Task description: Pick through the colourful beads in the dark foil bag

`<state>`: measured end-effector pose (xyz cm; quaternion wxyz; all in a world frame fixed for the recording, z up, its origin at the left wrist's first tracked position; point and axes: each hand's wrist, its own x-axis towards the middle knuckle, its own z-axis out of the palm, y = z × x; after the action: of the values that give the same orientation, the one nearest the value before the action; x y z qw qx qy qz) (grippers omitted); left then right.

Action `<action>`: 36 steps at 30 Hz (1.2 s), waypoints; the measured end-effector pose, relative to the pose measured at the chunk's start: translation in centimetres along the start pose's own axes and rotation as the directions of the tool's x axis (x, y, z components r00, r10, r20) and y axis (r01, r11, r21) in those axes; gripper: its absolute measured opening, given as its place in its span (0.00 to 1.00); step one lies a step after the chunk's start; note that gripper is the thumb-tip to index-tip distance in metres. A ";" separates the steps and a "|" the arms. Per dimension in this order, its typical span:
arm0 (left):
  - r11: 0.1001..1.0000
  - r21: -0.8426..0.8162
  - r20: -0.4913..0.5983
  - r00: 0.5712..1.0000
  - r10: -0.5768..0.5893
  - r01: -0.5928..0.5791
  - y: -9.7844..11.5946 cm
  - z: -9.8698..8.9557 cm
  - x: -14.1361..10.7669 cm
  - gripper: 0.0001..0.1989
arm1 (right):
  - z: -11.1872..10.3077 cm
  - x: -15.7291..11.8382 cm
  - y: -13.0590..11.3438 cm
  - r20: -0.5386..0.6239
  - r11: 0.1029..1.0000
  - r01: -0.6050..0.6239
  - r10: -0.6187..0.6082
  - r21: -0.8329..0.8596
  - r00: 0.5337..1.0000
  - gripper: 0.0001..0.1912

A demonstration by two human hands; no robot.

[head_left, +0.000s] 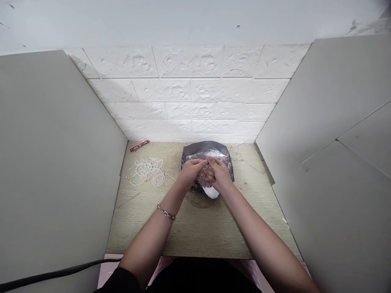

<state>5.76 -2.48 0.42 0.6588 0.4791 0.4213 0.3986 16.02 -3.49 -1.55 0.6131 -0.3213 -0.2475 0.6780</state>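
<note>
My left hand (192, 171) and my right hand (219, 174) meet in a pinch, thumbs and fingertips close together. Whatever they grip between them is too small to make out. Right below the hands sits a dark, shiny bag (206, 147), spread open, with many small coloured beads (204, 176) inside. A white, rounded flap or scoop-like piece (211, 193) shows at the bag's near edge, under my right hand. From beside my left hand, a thin beaded strand (170, 176) runs left towards a tangle of white bead strings (149, 171).
All of this lies on a pale wooden table (210, 232). A red wrapper-like strip (139, 146) rests at the far left, and a fine thread (250, 163) at the right. Grey panels (58, 154) flank both sides; a white brick-patterned wall (189, 89) closes the back.
</note>
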 end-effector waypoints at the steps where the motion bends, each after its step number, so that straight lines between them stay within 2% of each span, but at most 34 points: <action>1: 0.999 -0.041 0.016 1.000 -0.012 0.013 0.0 0.0 0.0 0.14 | 0.1 -0.1 0.0 -0.003 0.999 0.021 -0.021 -0.031 1.000 0.12; 5: 0.989 -0.140 0.049 0.998 -0.036 0.043 0.2 -0.2 -0.1 0.14 | 0.4 -0.4 -0.3 -0.001 0.997 0.031 -0.031 -0.077 1.000 0.13; 11: 0.984 -0.160 0.091 0.994 -0.063 0.077 0.4 -0.2 -0.2 0.14 | 0.2 0.1 -0.8 0.043 0.971 -0.193 0.189 0.138 0.981 0.09; 14: 0.985 -0.149 0.099 0.992 -0.075 0.089 0.3 -0.1 -0.2 0.14 | 0.1 0.3 -0.8 0.025 0.951 -0.229 0.229 0.209 0.973 0.08; 17: 0.983 -0.161 0.111 0.992 -0.068 0.085 0.3 -0.2 -0.1 0.13 | 0.2 0.2 -0.8 -0.026 0.966 -0.177 0.185 0.190 0.982 0.08; 22: 0.979 -0.191 0.090 0.994 -0.059 0.075 0.3 -0.4 0.1 0.15 | 0.4 -0.3 -0.9 -0.049 0.999 0.026 -0.028 -0.032 0.998 0.11; 26: 0.981 -0.179 0.078 0.995 -0.057 0.070 0.3 -0.6 0.1 0.15 | 0.3 -0.4 -1.0 -0.023 0.988 0.055 -0.059 -0.146 0.998 0.12; 30: 0.992 -0.117 0.106 0.994 -0.038 0.050 0.4 -0.7 0.1 0.14 | 0.0 -0.2 -1.3 0.038 0.996 -0.050 0.053 -0.072 0.998 0.12; 36: 0.994 -0.096 0.130 0.991 -0.043 0.056 0.6 -0.5 -0.2 0.12 | -0.4 0.0 -1.4 0.139 0.976 -0.203 0.191 0.081 0.972 0.10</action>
<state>5.18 -2.35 0.93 0.7171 0.4596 0.3698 0.3712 17.30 -3.33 -0.78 0.5398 -0.2699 -0.2214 0.7660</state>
